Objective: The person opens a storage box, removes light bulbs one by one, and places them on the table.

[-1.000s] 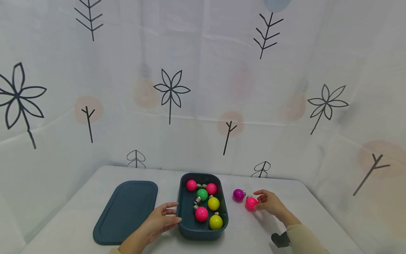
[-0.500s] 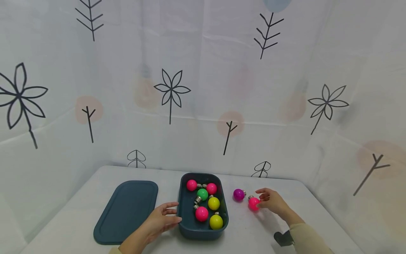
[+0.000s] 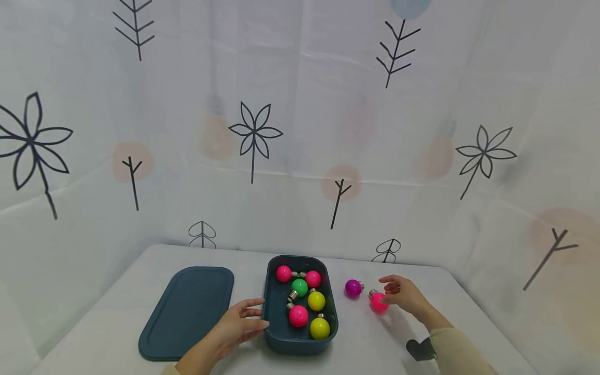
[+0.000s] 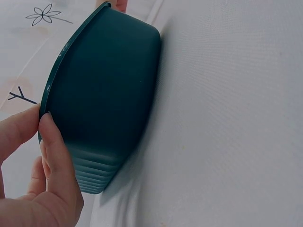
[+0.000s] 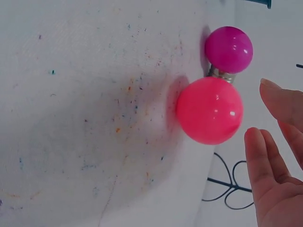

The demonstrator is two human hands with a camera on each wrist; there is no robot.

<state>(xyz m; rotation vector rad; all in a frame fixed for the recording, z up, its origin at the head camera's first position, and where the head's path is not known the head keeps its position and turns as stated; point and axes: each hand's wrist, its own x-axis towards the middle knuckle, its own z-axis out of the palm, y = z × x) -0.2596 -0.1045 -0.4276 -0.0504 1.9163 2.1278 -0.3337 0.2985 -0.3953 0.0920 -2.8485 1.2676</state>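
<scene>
In the head view my left hand [image 3: 236, 325] touches the left rim of a dark teal box [image 3: 300, 346] with its fingertips. Up close in the left wrist view, its fingertips [image 4: 51, 130] meet the rim of the box. Several coloured light bulbs lie inside, among them a green bulb [image 3: 299, 287] and a yellow bulb [image 3: 320, 328]. To the right of the box my right hand [image 3: 405, 297] hovers by a pink bulb [image 5: 210, 111] with its fingers spread apart. No grip on that bulb shows in the right wrist view. A purple bulb [image 5: 229, 49] lies beside the pink one.
A flat dark teal lid [image 3: 187, 312] lies on the white table [image 3: 117, 307] left of the box. Near the right sleeve is a dark heart-shaped patch [image 3: 419, 349]. A white cloth [image 3: 300, 208] with plant drawings hangs behind the table.
The pink bulb has shifted slightly right, away from the purple one. My right hand has also drawn a little to the right. The left hand and box look unmoved.
</scene>
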